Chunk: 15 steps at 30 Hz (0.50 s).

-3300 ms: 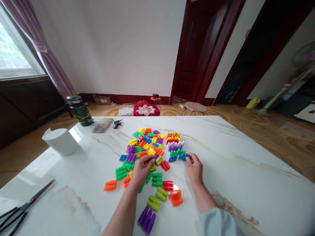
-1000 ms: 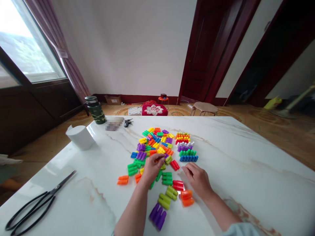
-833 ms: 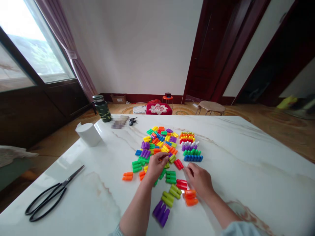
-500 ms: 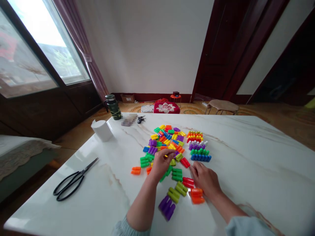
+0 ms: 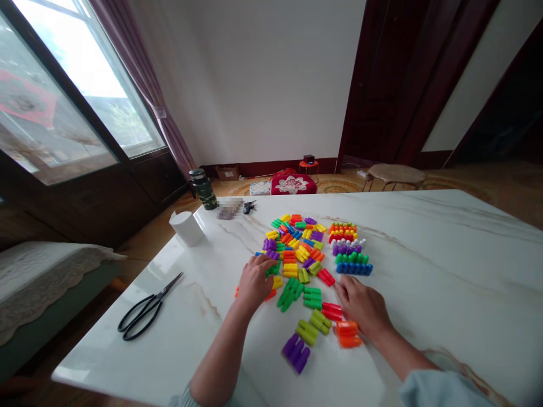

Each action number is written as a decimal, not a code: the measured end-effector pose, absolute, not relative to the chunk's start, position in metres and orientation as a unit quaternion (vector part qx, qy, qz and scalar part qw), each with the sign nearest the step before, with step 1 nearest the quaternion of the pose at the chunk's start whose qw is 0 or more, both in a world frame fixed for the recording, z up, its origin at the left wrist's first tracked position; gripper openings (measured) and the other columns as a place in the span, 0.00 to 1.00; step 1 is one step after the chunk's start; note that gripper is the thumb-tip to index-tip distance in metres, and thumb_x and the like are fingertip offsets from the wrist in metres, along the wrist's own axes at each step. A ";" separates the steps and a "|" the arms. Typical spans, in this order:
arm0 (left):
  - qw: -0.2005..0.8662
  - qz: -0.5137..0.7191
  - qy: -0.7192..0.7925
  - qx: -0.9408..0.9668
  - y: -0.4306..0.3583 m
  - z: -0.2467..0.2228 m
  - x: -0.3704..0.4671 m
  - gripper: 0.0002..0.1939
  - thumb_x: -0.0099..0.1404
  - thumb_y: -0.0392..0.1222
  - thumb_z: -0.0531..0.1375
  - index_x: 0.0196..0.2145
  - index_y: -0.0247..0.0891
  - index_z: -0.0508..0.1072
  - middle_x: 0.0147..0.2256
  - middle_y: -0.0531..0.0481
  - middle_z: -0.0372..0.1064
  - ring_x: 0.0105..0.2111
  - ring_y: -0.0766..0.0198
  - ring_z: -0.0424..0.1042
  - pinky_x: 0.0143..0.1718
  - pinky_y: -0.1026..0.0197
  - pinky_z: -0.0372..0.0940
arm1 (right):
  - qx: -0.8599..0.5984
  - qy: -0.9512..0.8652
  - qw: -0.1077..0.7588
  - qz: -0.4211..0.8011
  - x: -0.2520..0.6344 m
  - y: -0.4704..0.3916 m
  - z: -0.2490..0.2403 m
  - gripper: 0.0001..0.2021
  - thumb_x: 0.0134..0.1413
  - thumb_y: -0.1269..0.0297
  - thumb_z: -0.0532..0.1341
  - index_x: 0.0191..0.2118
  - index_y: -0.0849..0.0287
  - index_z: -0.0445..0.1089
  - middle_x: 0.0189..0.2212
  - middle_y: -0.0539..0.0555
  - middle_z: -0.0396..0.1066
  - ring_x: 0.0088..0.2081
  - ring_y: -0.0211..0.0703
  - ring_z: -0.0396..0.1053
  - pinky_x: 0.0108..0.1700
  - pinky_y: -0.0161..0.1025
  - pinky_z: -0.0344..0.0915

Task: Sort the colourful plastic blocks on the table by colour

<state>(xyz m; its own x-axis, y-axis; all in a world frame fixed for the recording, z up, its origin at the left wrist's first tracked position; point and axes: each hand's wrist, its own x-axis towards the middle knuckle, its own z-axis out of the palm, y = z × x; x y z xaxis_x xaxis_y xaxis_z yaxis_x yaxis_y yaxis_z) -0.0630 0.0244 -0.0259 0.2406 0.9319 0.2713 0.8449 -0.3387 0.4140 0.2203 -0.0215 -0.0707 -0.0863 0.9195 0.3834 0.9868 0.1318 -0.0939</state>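
My left hand (image 5: 254,282) is at the left side of a pile of bright plastic toy blocks, its fingers bent around a green block (image 5: 274,269) that shows past the fingertips. My right hand (image 5: 362,305) rests on the table at the pile's right edge, fingers curled in; whatever they may hold is hidden. Beside it lie a red block (image 5: 326,277), another red block (image 5: 331,311) and an orange block (image 5: 348,333). Closer to me are a purple block (image 5: 296,353) and lime-green blocks (image 5: 307,332). More green blocks (image 5: 291,294) lie between the hands.
Rows of small coloured pegs (image 5: 354,268), sorted by colour, stand right of the pile. Black-handled scissors (image 5: 148,308) lie on the left of the marble-patterned table (image 5: 445,271). A paper roll (image 5: 187,229), a camouflage flask (image 5: 204,189) and keys (image 5: 249,207) are farther back.
My left hand has moved left and down from the middle of the pile to the green blocks at its left side. My right hand stays nearly in place. The view has shifted slightly.
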 end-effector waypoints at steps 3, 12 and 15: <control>0.101 0.216 0.560 0.794 0.029 -0.024 -0.059 0.27 0.53 0.29 0.58 0.50 0.45 0.75 0.51 0.48 0.70 0.51 0.53 0.66 0.55 0.52 0.62 | -0.653 -0.731 0.176 -0.096 0.220 -0.022 -0.071 0.13 0.64 0.61 0.50 0.32 0.56 0.68 0.30 0.50 0.75 0.23 0.36 0.68 0.25 0.36 0.46; 0.127 0.143 0.530 0.826 0.044 -0.013 -0.071 0.31 0.50 0.28 0.56 0.51 0.46 0.74 0.49 0.47 0.69 0.51 0.55 0.68 0.53 0.57 0.64 | -0.663 -0.725 0.169 -0.083 0.218 -0.022 -0.069 0.12 0.65 0.62 0.50 0.33 0.56 0.68 0.31 0.50 0.75 0.25 0.37 0.70 0.26 0.36 0.47; 0.153 0.139 0.489 0.847 0.050 -0.014 -0.077 0.30 0.50 0.30 0.60 0.52 0.47 0.74 0.53 0.47 0.68 0.52 0.51 0.67 0.54 0.54 0.63 | -0.665 -0.724 0.163 -0.083 0.218 -0.022 -0.067 0.12 0.64 0.62 0.50 0.33 0.56 0.68 0.31 0.50 0.76 0.25 0.36 0.70 0.26 0.36 0.48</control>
<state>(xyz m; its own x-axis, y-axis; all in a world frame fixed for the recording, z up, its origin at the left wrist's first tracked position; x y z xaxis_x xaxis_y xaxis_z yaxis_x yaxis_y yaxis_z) -0.0767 0.0501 -0.0137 0.4832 0.8713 0.0859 0.7859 -0.4749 0.3961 0.2176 -0.0222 -0.0665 -0.0614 0.9361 0.3463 0.9901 0.1010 -0.0976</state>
